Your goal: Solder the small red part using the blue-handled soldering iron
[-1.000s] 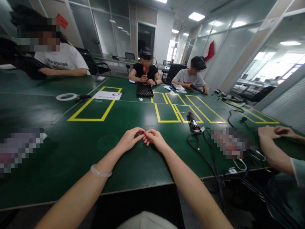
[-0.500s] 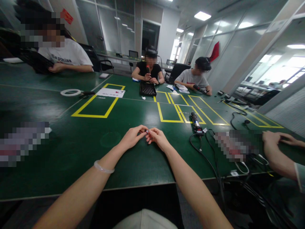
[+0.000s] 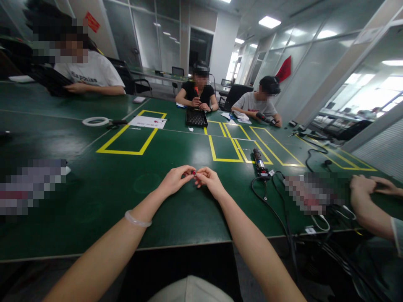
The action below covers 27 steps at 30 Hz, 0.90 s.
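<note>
Both my hands meet over the green table (image 3: 182, 226), fingertips almost touching. My left hand (image 3: 175, 180), with a pale bracelet (image 3: 137, 219) on its wrist, pinches a tiny dark and red piece (image 3: 193, 172) between thumb and forefinger. My right hand (image 3: 210, 181) is closed in a pinch at the other side of the same piece, its lower fingers curled beneath. The piece is too small to name, and the fingers cover most of it.
A cylindrical device (image 3: 259, 161) with black cables lies to the right, near a co-worker's hands (image 3: 363, 186). Yellow tape rectangles (image 3: 119, 152) mark the table. Beyond are a white sheet (image 3: 147, 122), a cable coil (image 3: 95, 121) and a black tray (image 3: 197, 118). Three people sit across.
The small piece has turned slightly between my fingertips, showing more red. My hands stay in nearly the same place; the view has shifted a little.
</note>
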Tool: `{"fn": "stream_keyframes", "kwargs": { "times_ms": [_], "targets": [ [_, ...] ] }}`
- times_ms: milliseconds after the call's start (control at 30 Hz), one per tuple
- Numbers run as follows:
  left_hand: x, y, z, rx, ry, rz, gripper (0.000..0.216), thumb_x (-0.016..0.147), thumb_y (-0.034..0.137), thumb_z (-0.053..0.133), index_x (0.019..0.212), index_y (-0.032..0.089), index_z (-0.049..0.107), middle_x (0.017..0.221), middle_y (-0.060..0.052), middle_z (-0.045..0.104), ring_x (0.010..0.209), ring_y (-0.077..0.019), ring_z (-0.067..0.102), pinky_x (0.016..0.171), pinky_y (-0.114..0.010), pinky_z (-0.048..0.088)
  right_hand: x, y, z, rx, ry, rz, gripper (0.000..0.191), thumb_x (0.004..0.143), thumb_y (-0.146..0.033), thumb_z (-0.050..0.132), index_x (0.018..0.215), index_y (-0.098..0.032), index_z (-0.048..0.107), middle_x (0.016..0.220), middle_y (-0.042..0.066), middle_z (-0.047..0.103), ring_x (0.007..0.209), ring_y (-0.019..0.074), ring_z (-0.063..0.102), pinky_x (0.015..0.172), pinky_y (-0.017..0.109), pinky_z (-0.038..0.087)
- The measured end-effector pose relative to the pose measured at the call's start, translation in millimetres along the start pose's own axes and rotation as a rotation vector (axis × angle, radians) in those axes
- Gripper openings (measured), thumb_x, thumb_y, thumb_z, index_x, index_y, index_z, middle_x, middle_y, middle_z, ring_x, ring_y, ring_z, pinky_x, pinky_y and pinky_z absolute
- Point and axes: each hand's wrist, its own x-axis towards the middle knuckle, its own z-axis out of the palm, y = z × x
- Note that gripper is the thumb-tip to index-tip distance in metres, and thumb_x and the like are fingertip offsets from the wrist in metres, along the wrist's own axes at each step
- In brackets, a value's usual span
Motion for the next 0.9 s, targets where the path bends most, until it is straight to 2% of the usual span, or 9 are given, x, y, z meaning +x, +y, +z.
{"fn": "stream_keyframes", "kwargs": {
  "times_ms": [167, 267, 367, 567, 767, 900],
  "targets": [
    [0.2, -1.8, 0.4, 0.068, -0.001, 0.012, 0.029, 0.092, 0.037, 0.047, 0.104, 0.018, 0.065, 0.096, -0.006, 0.069, 0.085, -0.0188, 0.064, 0.076, -0.028, 0.047, -2.1, -4.7, 2.1, 0.021, -0.005, 0.027, 0.038, 0.075, -0.047, 0.072, 0.093, -0.018, 0.056, 0.076, 0.001, 0.067, 0.058, 0.0111, 0.062, 0.051, 0.023, 0.05],
    [0.1, 0.3, 0.0, 0.09, -0.03, 0.012, 0.031, 0.093, 0.041, 0.045, 0.1, 0.019, 0.065, 0.092, -0.005, 0.069, 0.082, -0.0188, 0.063, 0.073, -0.028, 0.046, -2.4, -4.3, 1.5, -0.004, -0.01, -0.018, 0.041, 0.071, -0.044, 0.075, 0.099, -0.02, 0.055, 0.076, -0.002, 0.065, 0.058, 0.0106, 0.061, 0.05, 0.021, 0.048],
    [-0.3, 2.2, 0.3, 0.081, -0.051, -0.004, 0.031, 0.093, 0.043, 0.045, 0.096, 0.018, 0.065, 0.089, -0.004, 0.068, 0.077, -0.0181, 0.062, 0.07, -0.027, 0.046, -1.0, -1.1, -0.9, -0.066, -0.034, -0.068, 0.036, 0.073, -0.044, 0.073, 0.096, -0.019, 0.059, 0.075, -0.002, 0.064, 0.057, 0.0095, 0.06, 0.05, 0.021, 0.047],
    [-0.7, 1.5, 1.7, -0.024, -0.01, 0.009, 0.027, 0.088, 0.039, 0.056, 0.107, 0.02, 0.058, 0.094, -0.003, 0.068, 0.081, -0.0168, 0.064, 0.076, -0.028, 0.049, 1.5, 1.8, -3.3, -0.061, -0.009, -0.055, 0.033, 0.077, -0.044, 0.07, 0.092, -0.017, 0.059, 0.073, 0.0, 0.066, 0.055, 0.0094, 0.059, 0.05, 0.021, 0.046],
    [0.8, 0.2, -1.3, -0.023, 0.009, 0.008, 0.019, 0.089, 0.034, 0.054, 0.101, 0.019, 0.059, 0.093, -0.004, 0.066, 0.084, -0.0177, 0.064, 0.077, -0.029, 0.049, 0.0, -1.4, 1.0, -0.037, -0.03, -0.028, 0.044, 0.071, -0.041, 0.075, 0.103, -0.02, 0.053, 0.076, -0.001, 0.068, 0.057, 0.0111, 0.061, 0.05, 0.021, 0.046],
    [1.3, -0.7, -2.2, -0.027, 0.005, 0.006, 0.018, 0.089, 0.033, 0.054, 0.1, 0.019, 0.059, 0.092, -0.003, 0.066, 0.083, -0.0176, 0.063, 0.076, -0.029, 0.049, 0.5, -1.2, 1.5, -0.033, -0.043, -0.042, 0.04, 0.07, -0.038, 0.076, 0.098, -0.02, 0.053, 0.079, -0.001, 0.067, 0.058, 0.0103, 0.061, 0.05, 0.02, 0.045]
  ]
}}
